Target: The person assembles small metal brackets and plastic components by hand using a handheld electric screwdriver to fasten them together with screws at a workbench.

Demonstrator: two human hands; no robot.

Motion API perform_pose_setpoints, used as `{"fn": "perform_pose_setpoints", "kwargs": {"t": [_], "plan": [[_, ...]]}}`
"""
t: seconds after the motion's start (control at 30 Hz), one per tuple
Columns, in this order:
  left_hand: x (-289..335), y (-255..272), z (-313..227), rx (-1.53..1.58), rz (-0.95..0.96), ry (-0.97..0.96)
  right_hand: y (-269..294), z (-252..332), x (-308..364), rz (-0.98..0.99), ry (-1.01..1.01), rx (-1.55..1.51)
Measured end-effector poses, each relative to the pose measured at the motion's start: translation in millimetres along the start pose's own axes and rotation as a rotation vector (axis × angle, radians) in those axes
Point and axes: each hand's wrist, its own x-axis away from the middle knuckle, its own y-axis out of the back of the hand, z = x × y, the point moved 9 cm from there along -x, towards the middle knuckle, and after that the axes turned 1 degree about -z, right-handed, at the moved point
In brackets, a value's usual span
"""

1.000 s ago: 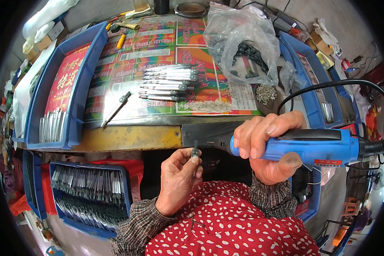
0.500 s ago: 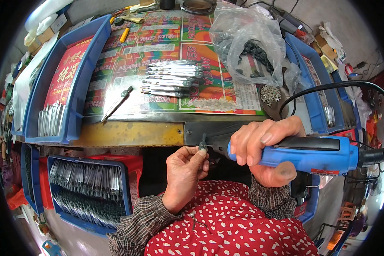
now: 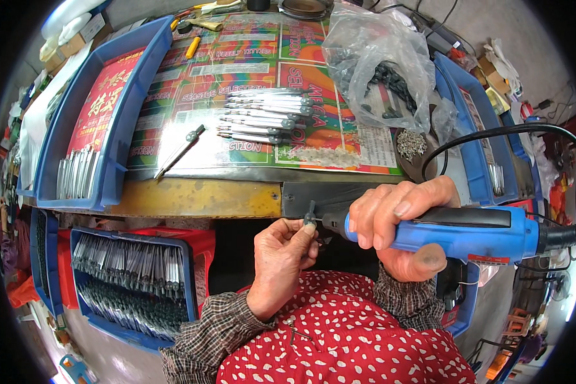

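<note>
My left hand (image 3: 280, 259) is closed, pinching a small dark plastic part (image 3: 310, 214) between thumb and fingers just off the front edge of the bench. Wrapped around a blue electric screwdriver (image 3: 457, 237), my right hand (image 3: 390, 208) holds it level, pointing left. The screwdriver's nose meets the dark part from the right; the exact contact is too small to make out. Beyond my hands, several thin silvery rods with dark ends (image 3: 262, 115) lie in a pile on the bench. A single such rod (image 3: 179, 152) rests slantwise to the pile's left.
A clear plastic bag (image 3: 342, 48) of dark parts stands at the back right, beside a dish of small screws (image 3: 411, 144). Blue bins flank the bench at left (image 3: 118, 121) and right (image 3: 502, 169). Below left, another blue bin (image 3: 189, 275) holds many rods. A black cable (image 3: 493, 130) arches at right.
The view has shifted slightly, so the bench things appear a little to the right. Both hands keep their grips, and the screwdriver stays at the dark part.
</note>
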Motion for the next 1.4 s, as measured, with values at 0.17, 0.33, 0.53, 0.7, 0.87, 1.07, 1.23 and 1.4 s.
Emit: {"fn": "perform_pose_setpoints", "kwargs": {"t": [0.17,0.33,0.53,0.7,0.87,1.07,1.23,1.4], "plan": [[1.8,-1.1,-1.7,-0.008,0.003,0.003,-0.4,-2.8,-0.8,0.074,-0.023,-0.245],[1.1,-2.0,-2.2,-0.020,-0.011,0.022,-9.6,-4.1,-10.6,0.129,-0.019,-0.086],[2.2,0.5,-1.7,-0.036,-0.035,0.038,-24.4,-15.4,-18.3,0.331,-0.085,-0.038],[2.7,-2.1,-3.2,-0.040,-0.028,0.042,-22.0,-7.5,-14.1,0.212,-0.052,0.055],[2.6,-2.1,-4.3,-0.047,-0.022,0.019,-14.9,-8.9,-9.3,0.083,-0.098,0.021],[2.0,-0.4,-1.9,-0.021,-0.018,0.021,-25.4,-5.0,-11.7,0.207,-0.052,0.042],[1.7,0.9,-2.6,-0.062,-0.037,0.014,-28.9,-4.5,-15.1,0.237,-0.089,0.089],[1.1,1.5,-2.3,-0.064,-0.024,0.027,-30.4,-9.8,-17.1,0.347,-0.082,0.114]]}}
